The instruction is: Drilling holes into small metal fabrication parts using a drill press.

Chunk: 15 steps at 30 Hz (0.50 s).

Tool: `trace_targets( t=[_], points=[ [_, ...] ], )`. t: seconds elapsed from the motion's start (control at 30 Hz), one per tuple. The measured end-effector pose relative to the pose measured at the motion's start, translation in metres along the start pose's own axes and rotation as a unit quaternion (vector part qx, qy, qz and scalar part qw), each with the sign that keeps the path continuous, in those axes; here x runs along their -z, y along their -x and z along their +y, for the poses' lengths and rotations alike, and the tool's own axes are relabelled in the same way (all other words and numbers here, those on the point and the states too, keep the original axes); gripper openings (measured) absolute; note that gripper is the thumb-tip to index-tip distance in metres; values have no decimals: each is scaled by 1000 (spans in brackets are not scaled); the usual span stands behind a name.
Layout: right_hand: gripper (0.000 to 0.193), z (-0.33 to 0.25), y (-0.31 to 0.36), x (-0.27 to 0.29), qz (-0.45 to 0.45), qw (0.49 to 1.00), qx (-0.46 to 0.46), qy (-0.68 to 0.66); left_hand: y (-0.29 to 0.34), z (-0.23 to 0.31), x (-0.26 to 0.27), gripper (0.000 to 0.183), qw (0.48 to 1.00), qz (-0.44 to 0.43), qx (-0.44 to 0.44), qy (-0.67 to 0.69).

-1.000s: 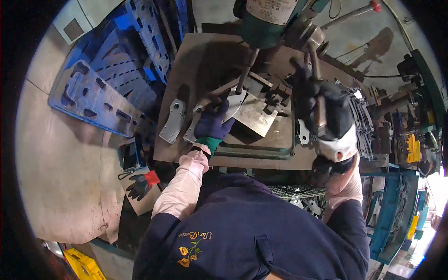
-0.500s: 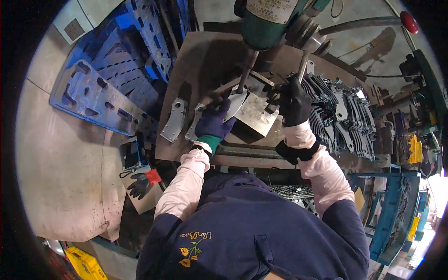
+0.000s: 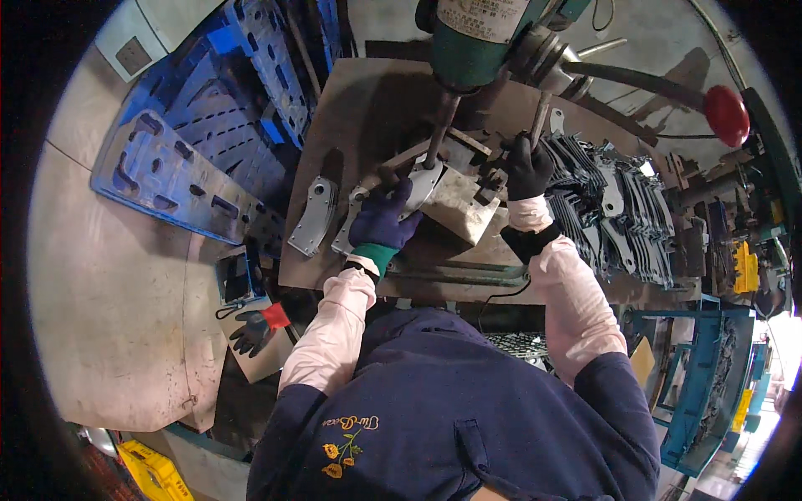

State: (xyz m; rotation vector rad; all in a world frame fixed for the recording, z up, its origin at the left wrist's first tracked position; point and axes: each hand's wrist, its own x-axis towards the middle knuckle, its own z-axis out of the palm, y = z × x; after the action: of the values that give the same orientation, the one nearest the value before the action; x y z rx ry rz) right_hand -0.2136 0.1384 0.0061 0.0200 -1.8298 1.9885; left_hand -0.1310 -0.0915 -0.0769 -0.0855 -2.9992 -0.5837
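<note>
My left hand [image 3: 384, 219], in a dark purple glove with a green cuff, grips a curved grey metal plate [image 3: 424, 185] by its near-left side. The plate rests against a pale metal block [image 3: 461, 204], under the spindle [image 3: 441, 129] of a green drill press [image 3: 469, 58]. The spindle's lower end meets the plate's far part. My right hand [image 3: 528, 171], black-gloved, is closed around the end of a feed lever [image 3: 541, 117] of the press, right of the block. Its fingertips are partly hidden.
Stacked curved metal plates [image 3: 614, 196] lie at the table's right. A few similar plates [image 3: 316, 215] sit left of my left hand. A red-knobbed lever [image 3: 725, 115] juts out at upper right. Blue plastic pallets [image 3: 180, 171] lean at the left; a loose black glove [image 3: 252, 334] lies below them.
The feed levers have turned, and the red knob has swung down toward me. My right hand has moved slightly away from me with its lever. My left hand and the plate stay put.
</note>
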Motion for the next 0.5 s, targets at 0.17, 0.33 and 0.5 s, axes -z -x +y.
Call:
trace_targets(
  t=[0.17,0.33,0.5],
  points=[
    [21,22,-17,6,12,1000,2,24,-2,-5,-9,71,999,30,-20,-7],
    [24,30,-22,5,12,997,76,28,-2,-7,-9,69,999,32,-31,22],
    [19,40,-29,15,-7,992,112,53,-2,-5,-6,69,999,32,-33,28]
  ],
)
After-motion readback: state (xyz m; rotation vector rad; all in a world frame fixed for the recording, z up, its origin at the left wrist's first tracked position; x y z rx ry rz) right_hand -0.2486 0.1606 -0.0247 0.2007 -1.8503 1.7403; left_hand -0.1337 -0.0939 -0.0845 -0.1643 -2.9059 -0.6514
